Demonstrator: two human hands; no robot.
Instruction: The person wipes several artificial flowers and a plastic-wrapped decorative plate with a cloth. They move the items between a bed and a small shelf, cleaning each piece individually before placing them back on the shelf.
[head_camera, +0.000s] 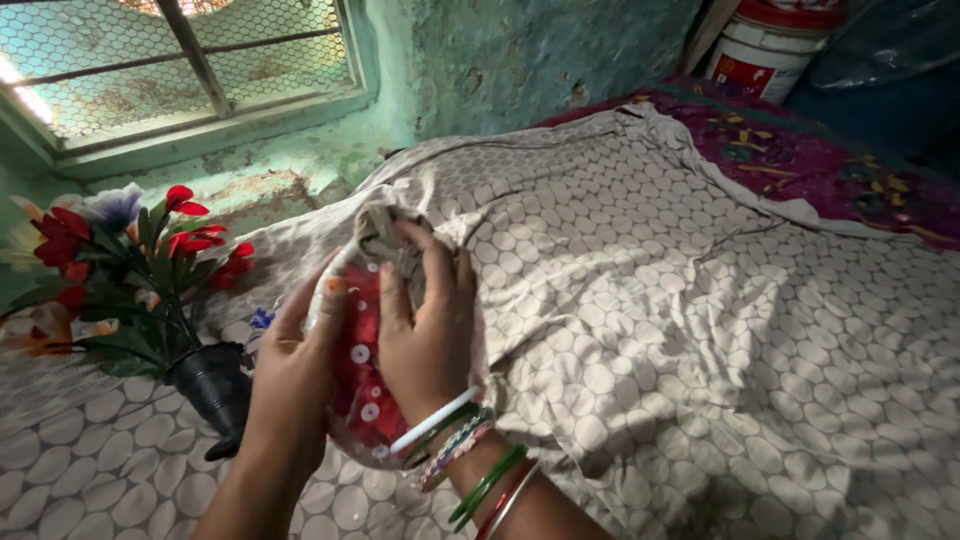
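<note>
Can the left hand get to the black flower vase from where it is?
Probably yes: the left hand is right beside the black vase with nothing between, but it is busy holding the red pillow.

The white bucket (768, 45) is cut off by the top edge.

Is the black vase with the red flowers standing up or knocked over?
Standing up. The black vase sits base-down on the patterned cloth, its red flowers pointing upward, left of both hands.

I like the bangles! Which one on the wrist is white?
The white bangle is the one closest to the right hand, slanting across the wrist. The others sit further down the arm: patterned ones, then green ones.
</note>
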